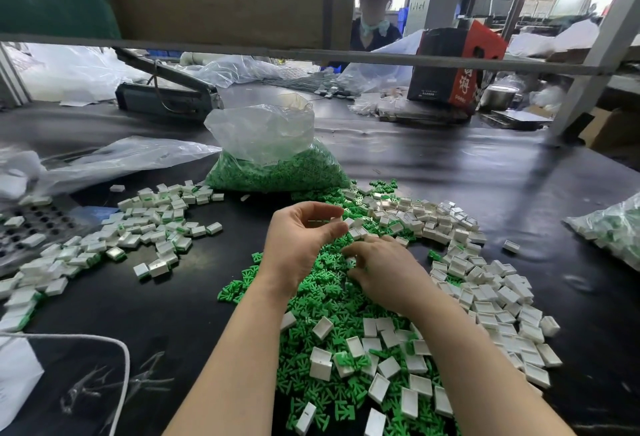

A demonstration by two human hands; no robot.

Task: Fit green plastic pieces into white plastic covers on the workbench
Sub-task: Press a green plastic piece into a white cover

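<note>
Two bare hands over the loose green plastic pieces on the black workbench: left hand raised, curled, contents unclear, right hand low, fingers picking there, likely for small white rectangular plastic covers alongside.

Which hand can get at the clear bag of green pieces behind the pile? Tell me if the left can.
Probably yes: the left hand hovers just short of the bag of green pieces, nothing standing between them, though its fingers seem to pinch a white cover.
</note>
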